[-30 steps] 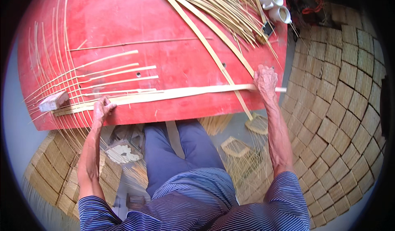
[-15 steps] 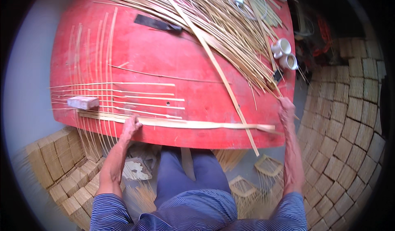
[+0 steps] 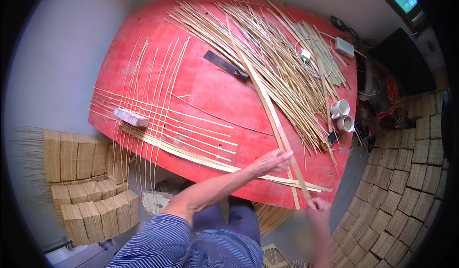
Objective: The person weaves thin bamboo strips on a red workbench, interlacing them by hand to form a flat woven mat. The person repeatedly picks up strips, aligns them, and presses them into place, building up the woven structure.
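My left hand [image 3: 273, 163] reaches across to the right, fingers stretched out flat where a long diagonal bamboo strip [image 3: 267, 108] crosses the wide flat strips [image 3: 191, 155] lying along the near edge of the red table [image 3: 205, 89]. My right hand [image 3: 318, 205] is blurred at the table's near right edge, curled around the near end of the diagonal strip. At the left, thin bamboo slivers [image 3: 153, 110] are laid in a loose crossed weave, held down by a small wooden block [image 3: 131, 117].
A big pile of bamboo strips [image 3: 282, 53] covers the far right of the table, with a dark blade [image 3: 226, 65], two white cups [image 3: 340, 116], a phone [image 3: 333, 136] and a white cable box [image 3: 344, 47]. Stacks of woven mats stand at the left [image 3: 81, 177] and right [image 3: 406, 182].
My left hand has left the wide strips' left part and swung right to the diagonal strip. My right hand dropped to the table edge. The view has shifted left and back.
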Demonstrator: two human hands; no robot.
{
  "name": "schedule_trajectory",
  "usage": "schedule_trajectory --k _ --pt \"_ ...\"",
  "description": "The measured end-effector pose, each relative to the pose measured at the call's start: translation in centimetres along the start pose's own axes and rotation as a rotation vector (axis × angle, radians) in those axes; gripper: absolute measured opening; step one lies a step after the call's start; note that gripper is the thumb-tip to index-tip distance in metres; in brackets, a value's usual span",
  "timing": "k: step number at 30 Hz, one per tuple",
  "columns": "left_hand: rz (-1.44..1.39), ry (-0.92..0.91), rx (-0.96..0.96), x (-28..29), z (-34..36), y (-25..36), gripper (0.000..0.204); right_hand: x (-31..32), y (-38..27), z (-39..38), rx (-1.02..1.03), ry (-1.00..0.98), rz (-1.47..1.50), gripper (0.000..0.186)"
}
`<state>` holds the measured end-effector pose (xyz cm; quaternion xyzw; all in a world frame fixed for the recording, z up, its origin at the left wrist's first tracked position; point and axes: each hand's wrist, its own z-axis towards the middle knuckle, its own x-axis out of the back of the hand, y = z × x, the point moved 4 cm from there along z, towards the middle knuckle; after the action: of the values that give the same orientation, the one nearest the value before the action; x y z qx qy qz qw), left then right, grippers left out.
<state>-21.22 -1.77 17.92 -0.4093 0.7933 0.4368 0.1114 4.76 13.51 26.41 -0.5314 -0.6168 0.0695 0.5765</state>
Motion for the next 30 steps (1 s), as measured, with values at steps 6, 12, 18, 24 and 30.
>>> schedule_trajectory --k 6,12,18,24,30 --pt "-0.089 0.558 -0.313 2.9 6.3 5.5 0.043 -2.0 6.8 -9.7 0.004 -0.119 -0.280 0.011" --pt "-0.003 0.581 -0.350 7.9 0.0 7.4 0.029 0.6 15.9 -18.5 -0.482 -0.706 -0.928 0.030" --pt "0.315 0.474 -0.525 15.5 -12.1 5.9 0.024 3.7 18.9 -15.5 -0.392 -0.674 -1.331 0.034" --pt "0.075 0.639 -0.325 22.1 -24.4 -0.4 0.028 9.0 18.4 -11.0 0.095 -0.376 -1.523 0.042" --pt "-0.267 0.639 -0.383 24.0 -28.0 -12.0 0.029 -6.6 5.2 0.6 0.487 -0.273 -0.718 0.038"
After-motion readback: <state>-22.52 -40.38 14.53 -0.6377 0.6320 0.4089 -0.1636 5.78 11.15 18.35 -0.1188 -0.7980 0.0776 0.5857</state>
